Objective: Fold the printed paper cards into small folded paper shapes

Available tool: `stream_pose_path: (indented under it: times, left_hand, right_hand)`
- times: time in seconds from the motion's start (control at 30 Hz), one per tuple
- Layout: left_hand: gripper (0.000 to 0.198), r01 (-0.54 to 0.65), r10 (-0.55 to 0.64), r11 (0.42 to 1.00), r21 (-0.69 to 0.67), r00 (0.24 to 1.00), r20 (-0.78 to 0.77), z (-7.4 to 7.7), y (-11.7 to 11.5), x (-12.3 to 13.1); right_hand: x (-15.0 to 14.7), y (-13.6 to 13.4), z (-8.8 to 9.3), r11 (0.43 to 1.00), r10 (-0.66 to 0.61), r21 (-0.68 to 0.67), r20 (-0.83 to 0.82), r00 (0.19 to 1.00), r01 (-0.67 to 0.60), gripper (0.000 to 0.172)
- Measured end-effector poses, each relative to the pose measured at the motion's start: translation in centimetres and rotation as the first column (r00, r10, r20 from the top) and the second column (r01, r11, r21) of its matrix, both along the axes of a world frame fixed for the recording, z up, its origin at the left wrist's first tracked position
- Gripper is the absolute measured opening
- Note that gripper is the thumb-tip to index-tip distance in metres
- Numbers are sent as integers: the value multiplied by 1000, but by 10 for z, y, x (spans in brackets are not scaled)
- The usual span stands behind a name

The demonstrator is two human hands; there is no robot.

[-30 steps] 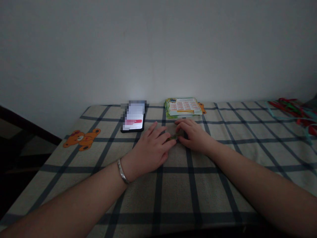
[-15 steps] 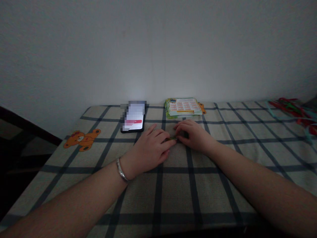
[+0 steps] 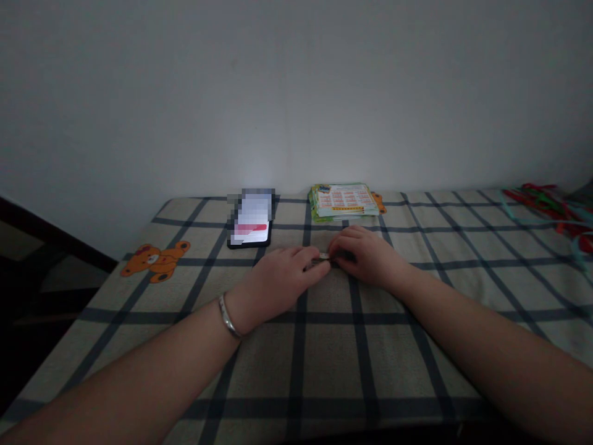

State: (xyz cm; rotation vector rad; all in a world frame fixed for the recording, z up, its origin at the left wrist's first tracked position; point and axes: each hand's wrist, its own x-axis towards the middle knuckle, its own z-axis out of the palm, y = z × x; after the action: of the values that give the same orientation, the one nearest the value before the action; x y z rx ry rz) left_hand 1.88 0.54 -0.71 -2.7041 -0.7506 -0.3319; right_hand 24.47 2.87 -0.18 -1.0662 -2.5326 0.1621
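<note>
A small, narrow piece (image 3: 324, 256) that looks like folded paper lies low over the cloth, mostly hidden by fingers. My left hand (image 3: 285, 278), with a silver bangle (image 3: 228, 316) on its wrist, pinches one end between thumb and fingers. From the other side the curled fingers of my right hand (image 3: 365, 254) close on the opposite end. The fingertips of both hands nearly meet. Just behind them sits a stack of printed cards (image 3: 345, 201), the top one bearing a calendar-like grid.
A phone (image 3: 250, 219) with a lit, partly blurred screen lies at the back left. Red, green and pale blue ribbons (image 3: 551, 207) are heaped at the far right. The checked tablecloth (image 3: 324, 364), with a printed bear (image 3: 155, 261), meets a plain wall (image 3: 296, 93).
My left fingers have drawn in from a spread pose to a closer pinch. The small piece shows a paler side between the fingertips. My right hand has barely moved.
</note>
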Motion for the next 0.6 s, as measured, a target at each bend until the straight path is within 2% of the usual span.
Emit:
stream_pose_path:
  times: [0.2,0.37,0.47,0.6]
  left_hand:
    - [26,-74,80,995,-67,992,98,-1,4,-2]
    - [23,-56,81,991,-120,974,212,0,4,-3]
    - [31,-42,58,997,-69,969,242,0,2,-3]
    - [40,-41,56,997,-65,966,252,2,1,-4]
  right_hand:
    - [0,-1,2,999,0,33,44,999,-1,9]
    - [-1,-2,0,997,-24,75,40,999,21,9]
    - [-1,-1,-5,999,-27,39,-75,997,30,8]
    - [0,2,-9,992,-49,-123,-259,965,17,6]
